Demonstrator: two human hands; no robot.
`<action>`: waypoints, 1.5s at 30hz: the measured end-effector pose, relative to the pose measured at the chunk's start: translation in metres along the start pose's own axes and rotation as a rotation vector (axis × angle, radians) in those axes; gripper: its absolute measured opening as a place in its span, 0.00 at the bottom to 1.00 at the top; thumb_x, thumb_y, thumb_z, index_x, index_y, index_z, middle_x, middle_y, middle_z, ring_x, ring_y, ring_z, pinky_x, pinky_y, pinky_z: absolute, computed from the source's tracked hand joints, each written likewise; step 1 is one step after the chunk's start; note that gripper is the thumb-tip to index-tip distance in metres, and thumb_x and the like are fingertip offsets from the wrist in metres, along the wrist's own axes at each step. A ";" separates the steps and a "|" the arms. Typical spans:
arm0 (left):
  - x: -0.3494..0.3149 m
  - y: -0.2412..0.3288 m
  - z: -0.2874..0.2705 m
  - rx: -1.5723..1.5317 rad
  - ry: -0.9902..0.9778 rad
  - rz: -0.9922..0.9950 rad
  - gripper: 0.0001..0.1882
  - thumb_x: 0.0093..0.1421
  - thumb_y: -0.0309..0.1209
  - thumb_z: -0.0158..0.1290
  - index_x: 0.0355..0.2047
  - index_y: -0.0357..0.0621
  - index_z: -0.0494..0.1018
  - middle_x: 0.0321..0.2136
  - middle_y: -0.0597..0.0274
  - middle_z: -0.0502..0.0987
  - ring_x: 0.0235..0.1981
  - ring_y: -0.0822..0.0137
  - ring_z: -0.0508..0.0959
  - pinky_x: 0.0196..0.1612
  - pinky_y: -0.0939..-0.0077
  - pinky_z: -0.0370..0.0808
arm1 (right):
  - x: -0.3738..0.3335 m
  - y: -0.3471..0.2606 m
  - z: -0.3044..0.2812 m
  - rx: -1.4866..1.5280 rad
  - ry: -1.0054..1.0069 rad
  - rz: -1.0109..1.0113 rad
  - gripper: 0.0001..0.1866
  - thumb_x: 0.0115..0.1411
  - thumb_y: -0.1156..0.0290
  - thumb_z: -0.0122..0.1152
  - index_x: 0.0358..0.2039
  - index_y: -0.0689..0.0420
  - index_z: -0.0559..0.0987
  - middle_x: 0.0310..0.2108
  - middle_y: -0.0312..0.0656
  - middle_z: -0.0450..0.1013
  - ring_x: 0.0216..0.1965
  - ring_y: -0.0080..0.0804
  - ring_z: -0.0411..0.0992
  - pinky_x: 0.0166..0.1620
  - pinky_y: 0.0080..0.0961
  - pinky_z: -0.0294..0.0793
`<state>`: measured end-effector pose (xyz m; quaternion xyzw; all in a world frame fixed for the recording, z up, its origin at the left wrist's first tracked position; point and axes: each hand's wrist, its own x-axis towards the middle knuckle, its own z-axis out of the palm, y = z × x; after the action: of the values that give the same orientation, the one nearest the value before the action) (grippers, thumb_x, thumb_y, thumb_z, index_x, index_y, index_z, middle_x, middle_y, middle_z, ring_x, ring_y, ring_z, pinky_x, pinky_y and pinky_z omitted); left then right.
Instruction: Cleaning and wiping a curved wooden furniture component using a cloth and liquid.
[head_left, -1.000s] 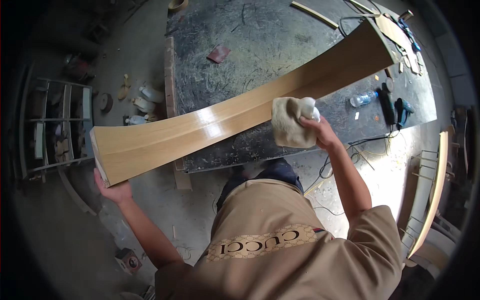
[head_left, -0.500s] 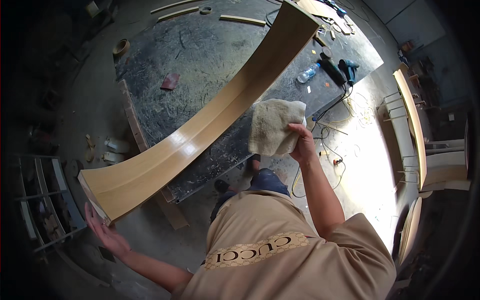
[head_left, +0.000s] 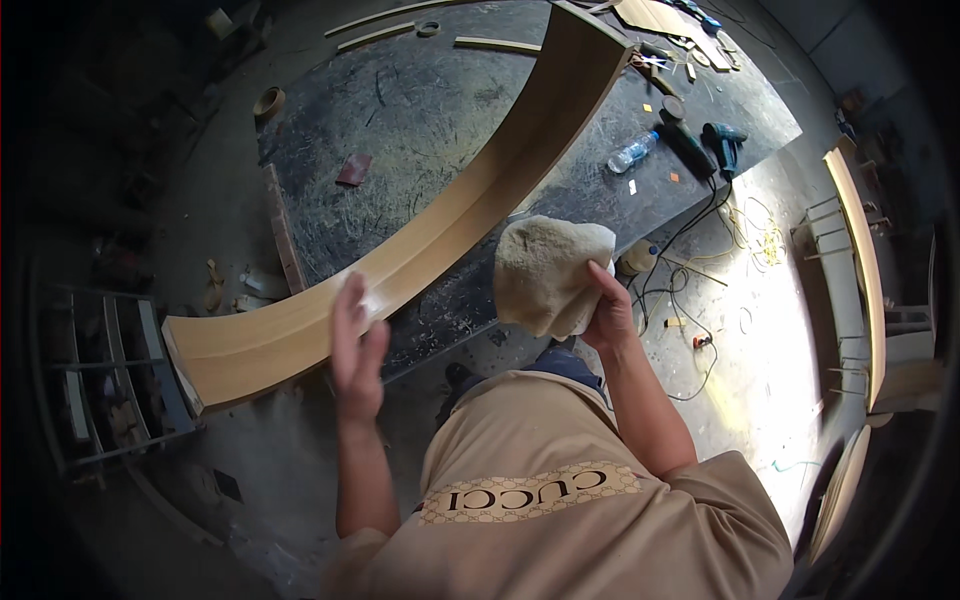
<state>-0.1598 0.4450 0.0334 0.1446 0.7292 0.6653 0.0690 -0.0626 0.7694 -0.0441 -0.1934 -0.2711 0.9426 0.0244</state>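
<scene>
A long curved wooden trough-like piece point(head_left: 470, 205) lies diagonally across the dark worktable, its near left end jutting past the edge. In my right hand point(head_left: 610, 315), a pale beige cloth point(head_left: 545, 275) is pinched at its right side and hangs in front of the piece. My left hand point(head_left: 357, 355) is held up with fingers stretched out and slightly blurred, covering part of the wood's near edge. Nothing shows in that hand, and I cannot tell whether it touches the wood.
The worktable point(head_left: 320, 215) bears a plastic bottle point(head_left: 632, 152), a corded power tool point(head_left: 724, 145), a dark red sandpaper piece point(head_left: 354, 169) and a tape roll point(head_left: 269, 103). Cables point(head_left: 690, 265) trail over the floor at right. A metal rack point(head_left: 120, 375) stands left, near the wood's end.
My left hand has come away from the wood's near left end and moved right and up, in front of its near edge. My right hand still holds the cloth, slightly lower.
</scene>
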 end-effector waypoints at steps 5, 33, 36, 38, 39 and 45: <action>0.044 -0.055 0.161 -0.438 -0.355 -0.457 0.38 0.74 0.53 0.54 0.71 0.35 0.64 0.63 0.56 0.73 0.63 0.67 0.73 0.68 0.67 0.64 | 0.002 -0.049 -0.032 0.069 -0.093 0.122 0.37 0.67 0.57 0.64 0.71 0.60 0.66 0.65 0.51 0.73 0.66 0.49 0.72 0.69 0.48 0.70; 0.179 -0.068 0.413 -0.269 -0.501 -0.303 0.16 0.69 0.26 0.63 0.52 0.40 0.70 0.45 0.62 0.77 0.47 0.73 0.78 0.52 0.74 0.76 | 0.050 -0.172 -0.160 0.490 0.249 0.017 0.24 0.72 0.70 0.58 0.67 0.61 0.72 0.62 0.50 0.76 0.61 0.45 0.78 0.64 0.46 0.78; 0.188 -0.098 0.445 -0.395 -0.480 -0.507 0.17 0.68 0.25 0.64 0.51 0.41 0.69 0.45 0.63 0.77 0.47 0.74 0.77 0.51 0.76 0.76 | 0.070 -0.204 -0.188 0.610 0.154 0.020 0.25 0.73 0.67 0.59 0.68 0.60 0.71 0.63 0.51 0.75 0.63 0.46 0.76 0.68 0.48 0.74; 0.197 -0.111 0.474 -0.361 -0.455 -0.539 0.17 0.68 0.25 0.64 0.51 0.41 0.69 0.44 0.64 0.77 0.46 0.75 0.78 0.50 0.77 0.76 | 0.083 -0.223 -0.206 0.590 0.188 0.035 0.26 0.72 0.67 0.61 0.68 0.61 0.71 0.63 0.50 0.75 0.63 0.45 0.76 0.67 0.47 0.75; 0.202 -0.121 0.486 -0.332 -0.457 -0.565 0.17 0.67 0.24 0.64 0.51 0.41 0.69 0.43 0.64 0.78 0.45 0.76 0.78 0.49 0.78 0.77 | 0.088 -0.228 -0.216 0.569 0.225 0.022 0.26 0.72 0.67 0.62 0.68 0.61 0.71 0.63 0.49 0.75 0.63 0.44 0.76 0.67 0.46 0.75; 0.297 -0.209 0.544 0.064 -0.373 -0.387 0.26 0.69 0.45 0.63 0.57 0.41 0.71 0.47 0.58 0.78 0.42 0.66 0.78 0.48 0.72 0.76 | 0.126 -0.297 -0.283 0.255 0.295 0.005 0.26 0.71 0.70 0.63 0.67 0.62 0.71 0.61 0.49 0.77 0.60 0.43 0.78 0.63 0.44 0.78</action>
<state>-0.3067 1.0364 -0.2034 0.1247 0.7387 0.5780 0.3236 -0.0893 1.1837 -0.1541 -0.3256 -0.1426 0.9307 0.0861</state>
